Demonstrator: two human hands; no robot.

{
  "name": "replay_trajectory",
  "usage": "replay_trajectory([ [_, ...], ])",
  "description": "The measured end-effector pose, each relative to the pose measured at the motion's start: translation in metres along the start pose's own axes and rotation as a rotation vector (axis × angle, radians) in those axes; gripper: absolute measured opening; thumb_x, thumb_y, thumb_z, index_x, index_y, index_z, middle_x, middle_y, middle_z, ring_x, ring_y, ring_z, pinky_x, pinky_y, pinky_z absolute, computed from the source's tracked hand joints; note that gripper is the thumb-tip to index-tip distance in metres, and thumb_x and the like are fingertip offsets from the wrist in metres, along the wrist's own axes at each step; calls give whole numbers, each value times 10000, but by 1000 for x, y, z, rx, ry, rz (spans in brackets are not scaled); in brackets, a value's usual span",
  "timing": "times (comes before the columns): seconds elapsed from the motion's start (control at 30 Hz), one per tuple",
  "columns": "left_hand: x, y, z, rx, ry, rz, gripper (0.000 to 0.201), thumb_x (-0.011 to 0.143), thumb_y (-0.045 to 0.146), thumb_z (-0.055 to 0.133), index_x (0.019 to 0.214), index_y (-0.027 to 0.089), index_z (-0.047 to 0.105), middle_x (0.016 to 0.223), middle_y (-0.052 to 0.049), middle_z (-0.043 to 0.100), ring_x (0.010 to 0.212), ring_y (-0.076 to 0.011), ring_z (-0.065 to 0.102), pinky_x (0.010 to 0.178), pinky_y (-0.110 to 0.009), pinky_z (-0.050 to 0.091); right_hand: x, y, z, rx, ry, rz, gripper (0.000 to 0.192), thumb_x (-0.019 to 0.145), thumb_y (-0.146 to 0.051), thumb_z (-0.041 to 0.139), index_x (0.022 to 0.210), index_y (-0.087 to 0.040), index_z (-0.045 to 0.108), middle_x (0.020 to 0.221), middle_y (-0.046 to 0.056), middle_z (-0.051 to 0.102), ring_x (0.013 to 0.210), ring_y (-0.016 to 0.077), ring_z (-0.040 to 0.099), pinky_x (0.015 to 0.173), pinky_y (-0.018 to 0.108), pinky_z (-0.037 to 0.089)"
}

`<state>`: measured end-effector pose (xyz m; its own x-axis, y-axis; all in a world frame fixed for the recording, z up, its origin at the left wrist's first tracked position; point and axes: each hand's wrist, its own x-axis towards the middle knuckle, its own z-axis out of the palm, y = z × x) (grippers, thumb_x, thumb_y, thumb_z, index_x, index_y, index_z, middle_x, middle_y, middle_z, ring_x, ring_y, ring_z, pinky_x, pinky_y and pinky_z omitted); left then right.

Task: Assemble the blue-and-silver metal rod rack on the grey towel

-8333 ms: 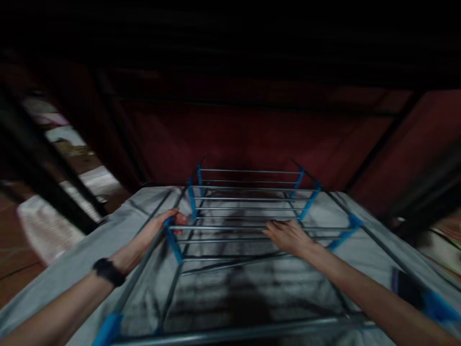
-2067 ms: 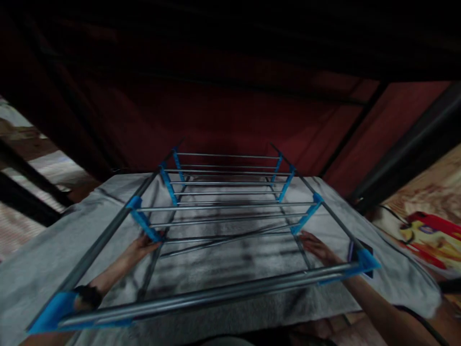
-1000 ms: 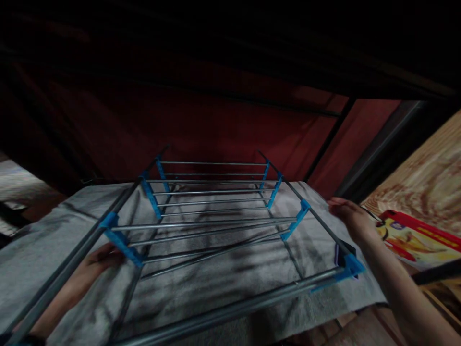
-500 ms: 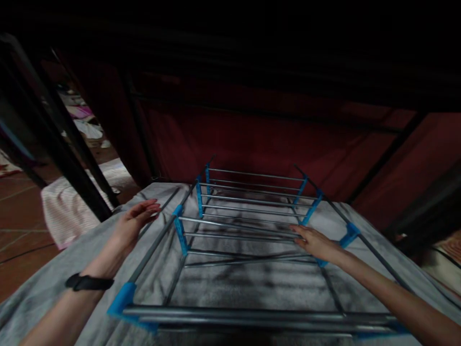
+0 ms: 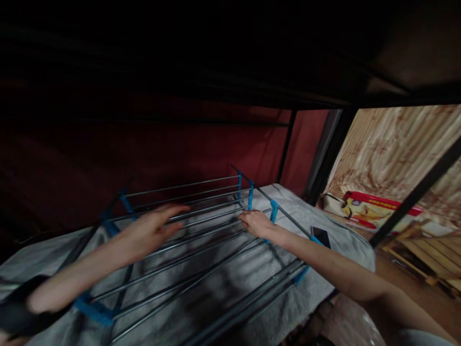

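Your drying rack (image 5: 187, 240) lies flat on the grey cloth (image 5: 324, 250), rails running left to right. Your left hand (image 5: 151, 230) hovers over the rails, fingers spread and released. Your right hand (image 5: 257, 223) curls onto a rail near the rack's far right corner.

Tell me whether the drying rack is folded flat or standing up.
Folded flat: the drying rack lies low on the grey towel, its rods stacked close; the right hand rests on them.

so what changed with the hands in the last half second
The left hand came in from the left side rail and now hovers open over the middle rods of the drying rack. The right hand stayed on the rods by the blue bracket. The rack still lies on the grey cloth, the phone beside it.
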<state>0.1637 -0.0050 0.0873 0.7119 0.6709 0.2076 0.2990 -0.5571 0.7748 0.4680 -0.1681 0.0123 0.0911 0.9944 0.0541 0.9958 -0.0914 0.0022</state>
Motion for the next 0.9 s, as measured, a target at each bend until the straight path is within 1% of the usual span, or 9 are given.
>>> replay_trajectory([
  [0.1,28,4,72,196,-186,179,518,719,359,798,1221,240,755,1379,-98,686,1335,-387,587,1211,-484,395,-5,2,-2,5,31,10,258,1014,-266,478,1142,-195,690,1212,101,728,1106,258,697,953,355,493],
  [0.17,43,0,109,307,-303,229,500,803,322,709,1291,213,703,1409,-120,663,1341,-358,591,1201,-474,408,-7,3,-2,9,43,23,250,1015,-275,486,1130,-197,693,1204,106,730,1109,259,696,959,359,492],
  [0.23,55,0,135,330,-420,295,503,860,279,615,1357,210,654,1423,-99,657,1311,-315,617,1176,-438,436,-9,4,-2,20,57,43,248,1017,-285,493,1123,-196,699,1204,114,731,1114,263,694,974,370,492],
  [0.33,72,7,161,208,-515,417,502,899,252,549,1392,218,632,1412,-60,669,1258,-276,645,1135,-405,470,-13,12,-3,73,93,24,251,1005,-292,528,1148,-183,703,1199,125,731,1128,276,687,1011,399,489],
  [0.5,88,6,175,197,-491,366,415,954,342,523,1310,208,689,1279,-64,739,1145,-288,684,1038,-404,520,-29,66,-14,348,338,-78,437,964,-230,567,1397,-181,599,1415,139,624,1312,268,578,1152,434,413],
  [0.57,90,-1,176,239,-485,340,398,961,340,504,1280,211,704,1230,-68,754,1100,-288,696,1002,-397,526,-37,98,-15,599,440,66,437,959,-251,577,1386,-164,610,1441,143,605,1351,268,540,1191,438,371],
  [0.67,91,-9,178,244,-484,328,392,954,325,498,1256,193,710,1196,-93,757,1062,-290,702,954,-384,529,-47,133,-5,1032,436,341,357,929,-351,633,1219,-153,701,1357,137,656,1284,291,573,1174,464,375],
  [0.8,88,-5,179,237,-468,309,390,953,333,493,1248,184,699,1185,-97,752,1048,-281,694,910,-370,521,-48,138,25,1440,309,333,390,915,-551,614,1012,-197,745,1092,75,745,1034,243,656,1018,430,482],
  [0.9,84,6,178,245,-486,297,351,954,327,468,1136,171,725,1052,-84,763,937,-257,697,830,-342,511,-40,129,43,1734,312,322,347,819,-562,716,903,-226,733,923,22,738,920,206,634,938,369,479],
])
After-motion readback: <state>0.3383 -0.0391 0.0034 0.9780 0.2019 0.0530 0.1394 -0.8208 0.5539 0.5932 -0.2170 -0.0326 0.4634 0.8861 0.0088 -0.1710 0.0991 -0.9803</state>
